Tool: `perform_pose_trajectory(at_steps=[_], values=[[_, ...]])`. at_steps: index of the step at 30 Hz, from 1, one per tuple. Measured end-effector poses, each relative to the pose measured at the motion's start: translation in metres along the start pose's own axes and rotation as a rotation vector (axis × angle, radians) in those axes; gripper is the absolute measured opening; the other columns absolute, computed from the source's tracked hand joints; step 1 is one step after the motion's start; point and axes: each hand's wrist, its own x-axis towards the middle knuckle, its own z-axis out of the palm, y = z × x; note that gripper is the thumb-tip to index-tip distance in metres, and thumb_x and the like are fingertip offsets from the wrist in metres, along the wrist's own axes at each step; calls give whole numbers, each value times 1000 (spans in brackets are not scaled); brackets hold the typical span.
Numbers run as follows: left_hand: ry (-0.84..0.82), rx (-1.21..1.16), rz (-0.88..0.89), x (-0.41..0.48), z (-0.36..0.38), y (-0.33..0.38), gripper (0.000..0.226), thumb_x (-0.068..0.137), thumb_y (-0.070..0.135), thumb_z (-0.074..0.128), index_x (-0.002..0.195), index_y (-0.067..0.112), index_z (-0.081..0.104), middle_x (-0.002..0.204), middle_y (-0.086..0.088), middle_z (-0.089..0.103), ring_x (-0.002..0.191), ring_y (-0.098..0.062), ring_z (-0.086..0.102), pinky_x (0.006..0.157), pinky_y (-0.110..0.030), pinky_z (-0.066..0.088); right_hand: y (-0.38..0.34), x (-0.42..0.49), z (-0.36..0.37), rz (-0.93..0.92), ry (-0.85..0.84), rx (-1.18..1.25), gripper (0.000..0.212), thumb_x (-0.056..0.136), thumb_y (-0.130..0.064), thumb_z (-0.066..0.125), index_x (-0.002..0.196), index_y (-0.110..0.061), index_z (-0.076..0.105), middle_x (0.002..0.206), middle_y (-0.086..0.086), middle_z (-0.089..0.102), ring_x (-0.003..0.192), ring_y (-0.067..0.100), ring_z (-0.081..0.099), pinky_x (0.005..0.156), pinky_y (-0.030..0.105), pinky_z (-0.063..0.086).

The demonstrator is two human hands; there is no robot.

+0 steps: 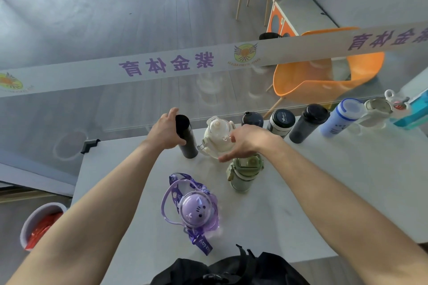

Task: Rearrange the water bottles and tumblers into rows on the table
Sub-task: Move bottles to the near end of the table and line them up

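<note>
My left hand [165, 132] grips a slim black tumbler [186, 137] standing near the table's far edge. Right beside it, my right hand [245, 142] curls around a cream bottle with a clear lid [215, 139]. A green bottle [244, 172] stands just in front of my right hand. Nearer to me stands a purple cat-lid bottle with a strap [196, 211]. Along the far edge to the right runs a row: a navy bottle [252, 119], a black-and-white bottle [280, 122], a dark grey bottle [306, 122], a blue bottle [340, 117] and a white bottle [375, 111].
The grey table [324, 192] ends at a glass wall with a printed band [162, 65]. A black bag [231, 271] lies at the near edge. A bin with red contents [41, 224] stands on the floor left. An orange chair [324, 71] sits behind the glass.
</note>
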Motion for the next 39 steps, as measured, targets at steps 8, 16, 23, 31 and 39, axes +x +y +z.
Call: perform_pose_trajectory(at_steps=[8, 16, 23, 31, 39], values=[[243, 15, -75, -65, -1, -22, 62, 80, 28, 79, 126, 18, 39, 120, 2, 41, 96, -33, 57, 80, -42, 45, -11, -17, 21, -11, -87, -126, 80, 64, -57, 98, 126, -16, 67, 94, -2, 67, 87, 22, 70, 54, 30, 49], [-547, 304, 166, -146, 48, -14, 104, 77, 6, 88, 160, 41, 37, 162, 0, 32, 152, -30, 33, 113, -48, 50, -26, -19, 30, -143, 158, -28, 74, 57, -49, 103, 105, -28, 51, 109, 0, 62, 96, 25, 62, 76, 38, 59], [-364, 394, 346, -160, 86, -17, 132, 54, 60, 102, 161, 52, 25, 173, 4, 18, 163, -33, 13, 128, -54, 34, -37, -20, 29, -171, 271, 149, 84, 53, -49, 100, 115, -24, 49, 100, -2, 60, 92, 26, 64, 69, 37, 52], [-225, 386, 358, -170, 78, -39, 126, 47, 96, 76, 156, 49, 32, 147, 9, 44, 134, -20, 42, 107, -42, 49, -64, -26, 28, -223, 336, 115, 64, 61, -49, 91, 106, -25, 54, 93, -3, 59, 85, 25, 63, 75, 44, 61], [-176, 400, 196, -169, 31, -110, 132, 38, 101, 73, 155, 49, 39, 138, 10, 46, 127, -19, 46, 100, -41, 49, -117, -16, 26, -207, 364, 163, 60, 62, -50, 89, 107, -25, 57, 93, -3, 64, 85, 24, 66, 76, 40, 61]])
